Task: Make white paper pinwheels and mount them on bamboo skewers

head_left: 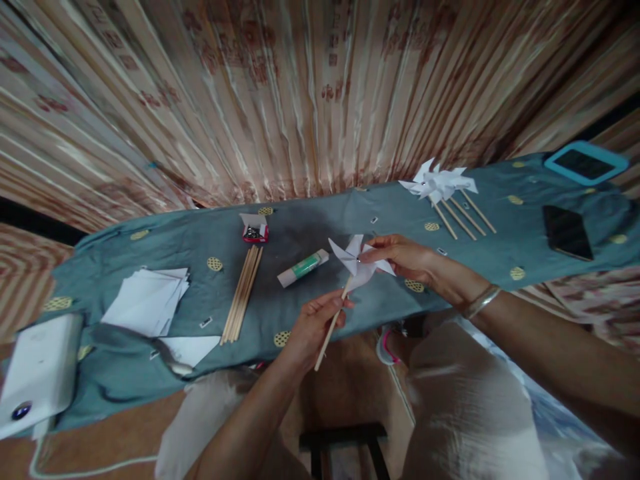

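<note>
A white paper pinwheel (361, 270) on a wooden stick is held between my two hands, above the near edge of the cloth-covered table. My left hand (320, 323) is closed around the stick (327, 337), below the paper blades. With its fingers, my right hand (400, 255) pinches the pinwheel's paper near the centre, where a small metal pin shows. Just left of the blades lies a glue stick (304, 268) with a green label. Further left is a bundle of wooden sticks (243, 293), and behind it a small open red box (255, 230) of metal pins.
Several pinwheels (440, 185) lie at the back right. Beyond them are a dark phone (567, 232) and a blue-framed tablet (586, 163). White paper sheets (145, 300) and a white device (43, 370) with a cable occupy the left of the green tablecloth (200, 233).
</note>
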A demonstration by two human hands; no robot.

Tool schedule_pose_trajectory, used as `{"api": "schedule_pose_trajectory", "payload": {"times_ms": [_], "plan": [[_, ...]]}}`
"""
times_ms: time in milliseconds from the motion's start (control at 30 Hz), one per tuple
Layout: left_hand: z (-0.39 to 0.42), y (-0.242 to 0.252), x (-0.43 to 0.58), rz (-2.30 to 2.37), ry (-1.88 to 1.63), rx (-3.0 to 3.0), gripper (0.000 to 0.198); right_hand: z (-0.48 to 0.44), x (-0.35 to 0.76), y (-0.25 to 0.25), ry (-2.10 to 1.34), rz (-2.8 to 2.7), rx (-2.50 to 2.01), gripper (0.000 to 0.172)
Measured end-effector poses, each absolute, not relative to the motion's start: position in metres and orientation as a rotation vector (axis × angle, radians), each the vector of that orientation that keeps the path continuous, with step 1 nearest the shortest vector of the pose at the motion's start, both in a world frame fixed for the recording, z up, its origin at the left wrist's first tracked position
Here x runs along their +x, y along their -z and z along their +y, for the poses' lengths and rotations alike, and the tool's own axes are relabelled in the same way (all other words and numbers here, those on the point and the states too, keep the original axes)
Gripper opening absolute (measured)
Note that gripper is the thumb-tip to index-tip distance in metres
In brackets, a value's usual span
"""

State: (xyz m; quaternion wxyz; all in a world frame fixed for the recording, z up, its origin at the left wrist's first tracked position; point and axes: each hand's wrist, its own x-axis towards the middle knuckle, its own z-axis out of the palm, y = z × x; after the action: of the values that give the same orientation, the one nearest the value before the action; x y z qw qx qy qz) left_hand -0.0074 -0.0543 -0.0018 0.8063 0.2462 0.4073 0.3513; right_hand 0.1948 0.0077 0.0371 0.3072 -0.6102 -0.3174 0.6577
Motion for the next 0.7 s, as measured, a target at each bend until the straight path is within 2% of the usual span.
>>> {"api": "schedule_pose_trajectory", "payload": {"times_ms": [433,700], "plan": [[-0.042,0.021,0.008,1.027,-0.945,0.923,0.031,0.001,0.183,-0.025,-1.587,-0.637,-1.411,0.013],[-0.040,0.031,0.013,1.042,-0.944,0.949,0.034,-0.007,0.168,-0.003,-1.441,-0.456,-1.139,0.021]]}}
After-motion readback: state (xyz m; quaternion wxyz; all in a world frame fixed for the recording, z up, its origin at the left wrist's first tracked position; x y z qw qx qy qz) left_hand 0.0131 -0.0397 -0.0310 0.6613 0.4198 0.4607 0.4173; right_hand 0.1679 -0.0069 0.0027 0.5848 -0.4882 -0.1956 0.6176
